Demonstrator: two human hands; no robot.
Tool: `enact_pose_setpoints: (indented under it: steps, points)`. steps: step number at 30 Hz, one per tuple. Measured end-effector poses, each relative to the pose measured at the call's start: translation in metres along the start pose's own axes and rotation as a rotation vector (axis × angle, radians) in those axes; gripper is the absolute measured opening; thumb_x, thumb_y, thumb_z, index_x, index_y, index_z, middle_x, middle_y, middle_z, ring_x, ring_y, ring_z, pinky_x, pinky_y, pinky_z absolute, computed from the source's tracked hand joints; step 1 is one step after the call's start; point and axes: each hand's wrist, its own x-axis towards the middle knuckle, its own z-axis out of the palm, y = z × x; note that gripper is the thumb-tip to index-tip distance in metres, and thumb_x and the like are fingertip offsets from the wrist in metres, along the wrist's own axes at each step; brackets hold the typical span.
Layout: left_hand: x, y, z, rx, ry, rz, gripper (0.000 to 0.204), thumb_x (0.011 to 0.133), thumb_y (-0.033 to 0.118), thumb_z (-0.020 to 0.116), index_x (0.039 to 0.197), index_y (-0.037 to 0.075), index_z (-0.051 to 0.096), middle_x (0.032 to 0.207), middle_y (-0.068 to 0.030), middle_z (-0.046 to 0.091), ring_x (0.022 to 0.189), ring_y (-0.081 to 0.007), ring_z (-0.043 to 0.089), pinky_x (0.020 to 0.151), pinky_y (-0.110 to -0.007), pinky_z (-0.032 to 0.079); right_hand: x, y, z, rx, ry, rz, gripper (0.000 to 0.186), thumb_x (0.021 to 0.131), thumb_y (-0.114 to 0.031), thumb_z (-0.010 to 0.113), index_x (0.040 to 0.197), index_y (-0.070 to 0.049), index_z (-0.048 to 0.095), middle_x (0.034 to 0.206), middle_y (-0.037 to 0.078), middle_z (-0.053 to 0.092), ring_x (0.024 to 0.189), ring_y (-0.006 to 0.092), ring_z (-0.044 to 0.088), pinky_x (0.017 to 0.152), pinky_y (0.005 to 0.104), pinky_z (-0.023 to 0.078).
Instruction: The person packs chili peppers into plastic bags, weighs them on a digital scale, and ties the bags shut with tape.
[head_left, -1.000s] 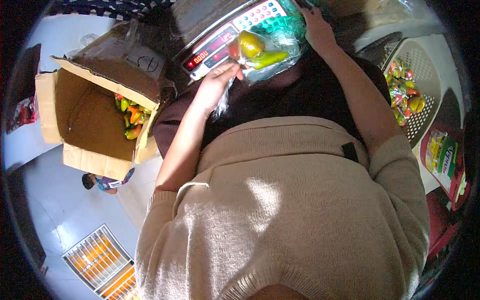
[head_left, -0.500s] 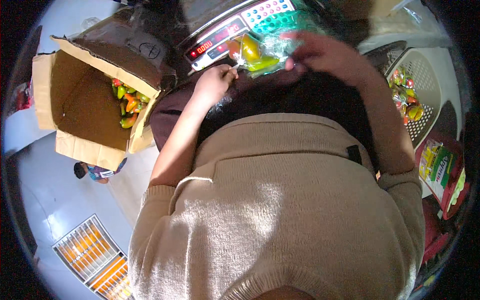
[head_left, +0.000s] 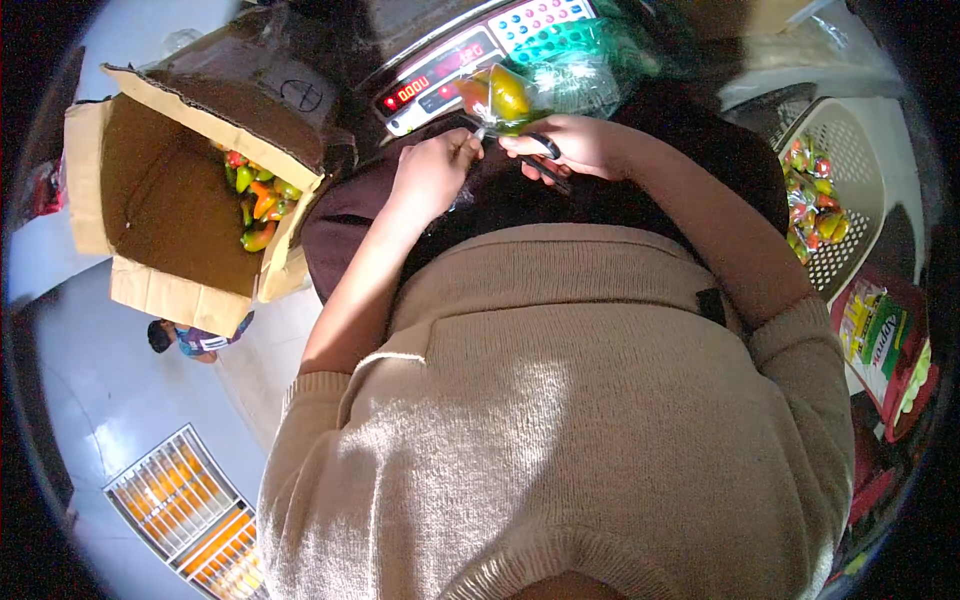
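My left hand [head_left: 433, 172], at the middle, is pinched shut on the twisted neck of a clear plastic bag [head_left: 505, 97] with red, yellow-green and green peppers inside. The bag lies at the front of an electronic scale [head_left: 400, 118], which has red lit displays and a coloured keypad, beside green and clear plastic [head_left: 585, 48]. Just right of my left hand, my right hand [head_left: 585, 150] grips black scissors [head_left: 548, 146] by the handles, their blades at the bag's neck. The exact position of the blade tips is too small to tell.
A cardboard box [head_left: 140, 190] with loose peppers [head_left: 258, 200] stands left. A perforated basket [head_left: 850, 200] holds bagged peppers [head_left: 815, 190] at right, above a red package [head_left: 875, 340]. A person [head_left: 200, 340] is on the floor at lower left, near a metal rack with orange panels [head_left: 180, 500].
My right hand has come down from the scale's upper right to the bag's neck and now shows black scissors. My left hand stays at the neck, having shifted very slightly.
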Motion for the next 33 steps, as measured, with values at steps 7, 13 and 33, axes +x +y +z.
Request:
enact_pose_setpoints:
  steps: [7,13,33]
  points:
    - [-0.004,-0.004,0.002,0.021,0.028,0.055,0.024,0.092,0.029,0.049,0.087,0.008,0.06,0.076,-0.014,0.062,0.076,-0.0291,0.063,0.071,-0.037,0.047,0.007,0.003,-0.005,-0.085,-0.075,-0.101,0.028,0.09,-0.033,0.054,0.098,-0.006,0.055,0.069,-0.002,0.051,0.056,0.0055,0.045,0.049,0.0207,0.036]
    - [-0.004,-0.005,0.002,0.008,0.074,0.155,0.024,0.092,0.029,0.049,0.085,0.008,0.059,0.071,-0.0116,0.06,0.07,-0.026,0.062,0.069,-0.035,0.046,0.003,0.008,-0.01,0.024,-0.172,-0.128,0.03,0.091,-0.03,0.055,0.106,-0.004,0.051,0.074,0.0,0.053,0.06,0.0085,0.05,0.053,0.0221,0.039]
    - [-0.014,0.003,0.009,0.08,0.087,0.221,0.02,0.092,0.028,0.048,0.083,0.015,0.06,0.079,-0.0023,0.063,0.082,-0.0211,0.058,0.083,-0.039,0.03,0.005,0.007,-0.025,-0.091,-0.367,-0.062,0.06,0.087,-0.06,0.043,0.107,-0.004,0.053,0.088,0.009,0.06,0.075,0.0139,0.055,0.062,0.0307,0.047]
